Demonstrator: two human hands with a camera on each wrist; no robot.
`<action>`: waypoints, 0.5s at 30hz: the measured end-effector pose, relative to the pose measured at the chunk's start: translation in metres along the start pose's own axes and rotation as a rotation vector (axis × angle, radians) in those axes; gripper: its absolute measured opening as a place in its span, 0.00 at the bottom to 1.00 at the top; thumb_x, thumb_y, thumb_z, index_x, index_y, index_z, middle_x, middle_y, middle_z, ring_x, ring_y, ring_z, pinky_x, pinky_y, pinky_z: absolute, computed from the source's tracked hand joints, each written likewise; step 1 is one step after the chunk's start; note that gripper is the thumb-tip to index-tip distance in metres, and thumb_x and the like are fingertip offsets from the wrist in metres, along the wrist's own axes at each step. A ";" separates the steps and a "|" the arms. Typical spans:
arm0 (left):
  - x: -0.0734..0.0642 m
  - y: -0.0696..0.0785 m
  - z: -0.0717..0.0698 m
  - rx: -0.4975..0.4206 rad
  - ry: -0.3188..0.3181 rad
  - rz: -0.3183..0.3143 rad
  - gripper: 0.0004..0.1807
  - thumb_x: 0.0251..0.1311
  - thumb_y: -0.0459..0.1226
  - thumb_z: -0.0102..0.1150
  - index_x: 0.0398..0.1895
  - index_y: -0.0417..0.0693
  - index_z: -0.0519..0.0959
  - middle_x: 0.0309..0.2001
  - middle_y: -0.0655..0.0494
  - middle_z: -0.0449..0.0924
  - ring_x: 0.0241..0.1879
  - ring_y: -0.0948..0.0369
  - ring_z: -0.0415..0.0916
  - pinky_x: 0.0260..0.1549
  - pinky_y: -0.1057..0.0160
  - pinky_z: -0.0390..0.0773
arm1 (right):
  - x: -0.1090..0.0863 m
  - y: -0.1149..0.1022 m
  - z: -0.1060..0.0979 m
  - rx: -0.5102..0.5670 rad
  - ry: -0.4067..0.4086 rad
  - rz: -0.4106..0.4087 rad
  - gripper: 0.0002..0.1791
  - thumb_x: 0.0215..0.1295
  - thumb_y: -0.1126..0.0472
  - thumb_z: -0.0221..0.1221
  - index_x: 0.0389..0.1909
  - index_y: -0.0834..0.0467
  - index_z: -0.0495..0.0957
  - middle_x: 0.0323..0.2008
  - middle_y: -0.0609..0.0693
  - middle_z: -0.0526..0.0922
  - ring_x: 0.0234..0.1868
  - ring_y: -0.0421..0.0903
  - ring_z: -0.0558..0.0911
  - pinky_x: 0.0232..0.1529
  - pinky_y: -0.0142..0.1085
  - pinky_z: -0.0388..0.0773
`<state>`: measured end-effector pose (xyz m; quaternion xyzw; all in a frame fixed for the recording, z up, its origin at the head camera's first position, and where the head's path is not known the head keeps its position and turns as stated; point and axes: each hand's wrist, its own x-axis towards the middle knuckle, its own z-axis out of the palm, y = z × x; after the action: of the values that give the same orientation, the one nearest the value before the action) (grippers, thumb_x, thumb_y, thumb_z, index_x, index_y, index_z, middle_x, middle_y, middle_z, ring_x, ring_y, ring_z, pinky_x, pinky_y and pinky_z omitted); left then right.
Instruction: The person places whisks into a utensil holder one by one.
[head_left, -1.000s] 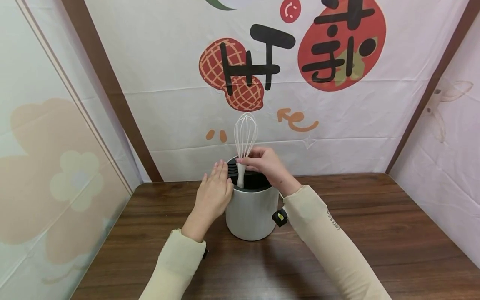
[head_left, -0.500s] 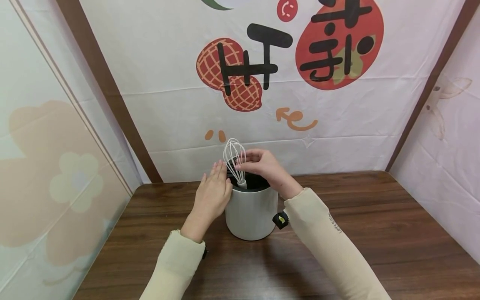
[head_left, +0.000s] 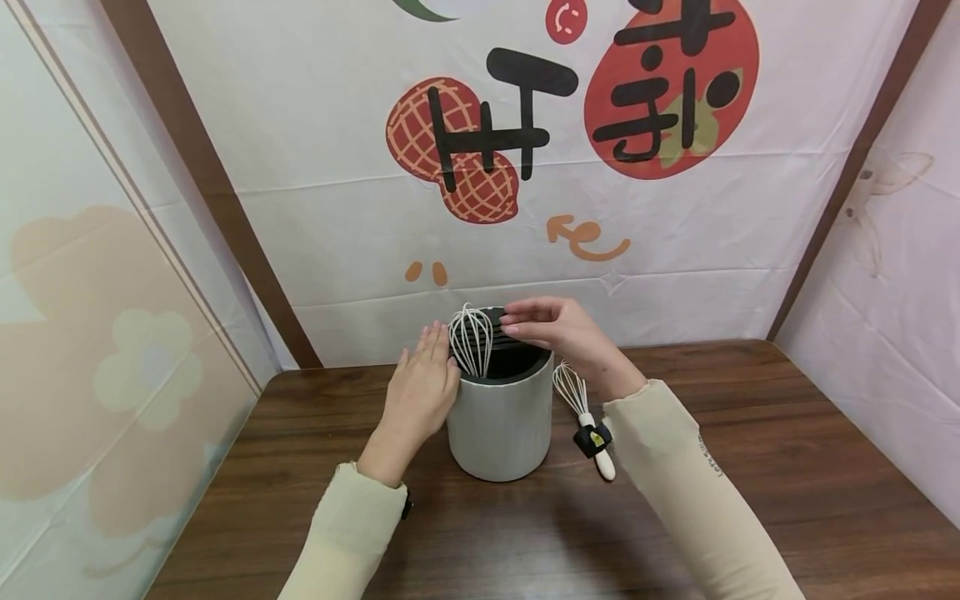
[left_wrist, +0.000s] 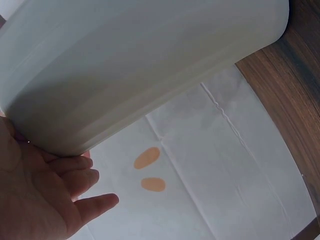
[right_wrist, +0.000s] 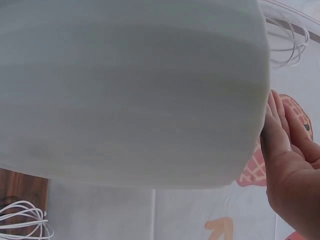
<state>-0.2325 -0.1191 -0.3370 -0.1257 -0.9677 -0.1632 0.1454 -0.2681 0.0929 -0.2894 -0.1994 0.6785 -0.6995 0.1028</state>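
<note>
A white cylindrical utensil holder [head_left: 500, 433] with a black slotted insert stands on the wooden table. Inside it, toward the left, a white whisk [head_left: 471, 340] stands wires-up, its handle hidden below the rim. My left hand [head_left: 422, 385] rests against the holder's left side near the rim with fingers extended. In the left wrist view, its fingers [left_wrist: 79, 181] lie beside the holder's wall. My right hand [head_left: 576, 343] hovers at the right rim, fingers loosely extended and holding nothing. A second white whisk [head_left: 572, 388] lies on the table right of the holder, under my right wrist.
The brown wooden table [head_left: 720, 467] runs back to a white printed cloth wall [head_left: 345, 233]. Cloth panels with flower prints stand at both sides. A black wrist device [head_left: 592, 439] on the right sleeve overlaps the lying whisk's handle in the head view.
The upright whisk has sunk down into the holder. My right hand has let go of it and moved right, revealing the whisk on the table. The left hand has stayed in place.
</note>
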 end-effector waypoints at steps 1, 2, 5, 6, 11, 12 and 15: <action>0.000 0.000 0.000 -0.001 -0.001 0.002 0.29 0.70 0.41 0.31 0.71 0.34 0.54 0.71 0.42 0.52 0.71 0.50 0.47 0.65 0.43 0.50 | 0.000 0.000 -0.001 0.002 0.001 0.002 0.23 0.61 0.71 0.58 0.57 0.74 0.70 0.52 0.66 0.78 0.46 0.42 0.81 0.52 0.36 0.75; 0.000 0.000 0.000 -0.003 0.000 0.002 0.29 0.70 0.41 0.31 0.71 0.34 0.54 0.71 0.42 0.51 0.71 0.50 0.47 0.65 0.43 0.50 | -0.001 -0.001 -0.001 0.008 0.001 0.004 0.22 0.61 0.72 0.58 0.56 0.75 0.70 0.51 0.66 0.78 0.46 0.42 0.81 0.51 0.37 0.75; 0.000 0.000 -0.001 -0.005 0.005 0.003 0.29 0.70 0.40 0.31 0.71 0.33 0.53 0.71 0.42 0.52 0.71 0.50 0.47 0.65 0.42 0.51 | -0.001 -0.001 -0.003 0.034 -0.002 0.005 0.22 0.62 0.73 0.56 0.56 0.77 0.69 0.52 0.66 0.77 0.45 0.42 0.82 0.52 0.38 0.75; 0.000 0.000 -0.001 -0.006 0.007 0.002 0.29 0.70 0.40 0.31 0.71 0.33 0.53 0.71 0.42 0.52 0.71 0.50 0.47 0.65 0.43 0.50 | -0.001 -0.001 -0.003 0.040 -0.001 0.006 0.22 0.62 0.73 0.56 0.56 0.77 0.68 0.52 0.66 0.77 0.44 0.42 0.82 0.52 0.38 0.75; -0.001 0.000 -0.003 -0.007 0.013 0.005 0.29 0.70 0.41 0.31 0.70 0.32 0.54 0.71 0.42 0.52 0.71 0.50 0.48 0.65 0.43 0.51 | -0.004 -0.002 -0.007 0.102 0.018 0.030 0.22 0.62 0.73 0.55 0.57 0.78 0.67 0.54 0.70 0.74 0.44 0.43 0.83 0.51 0.36 0.76; -0.001 0.000 -0.003 -0.008 0.012 0.005 0.29 0.70 0.41 0.31 0.70 0.32 0.54 0.71 0.42 0.53 0.71 0.50 0.48 0.65 0.43 0.51 | -0.005 -0.002 -0.008 0.114 0.023 0.032 0.22 0.62 0.74 0.55 0.57 0.79 0.67 0.54 0.70 0.74 0.43 0.43 0.83 0.50 0.36 0.76; -0.001 -0.001 -0.002 -0.005 0.010 0.006 0.29 0.70 0.40 0.31 0.70 0.32 0.54 0.71 0.41 0.53 0.71 0.50 0.48 0.65 0.42 0.51 | -0.007 -0.003 -0.013 0.128 0.037 0.036 0.22 0.63 0.73 0.55 0.56 0.80 0.66 0.52 0.70 0.76 0.43 0.44 0.83 0.49 0.36 0.77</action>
<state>-0.2310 -0.1207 -0.3355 -0.1283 -0.9661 -0.1657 0.1507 -0.2666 0.1078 -0.2873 -0.1672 0.6375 -0.7432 0.1154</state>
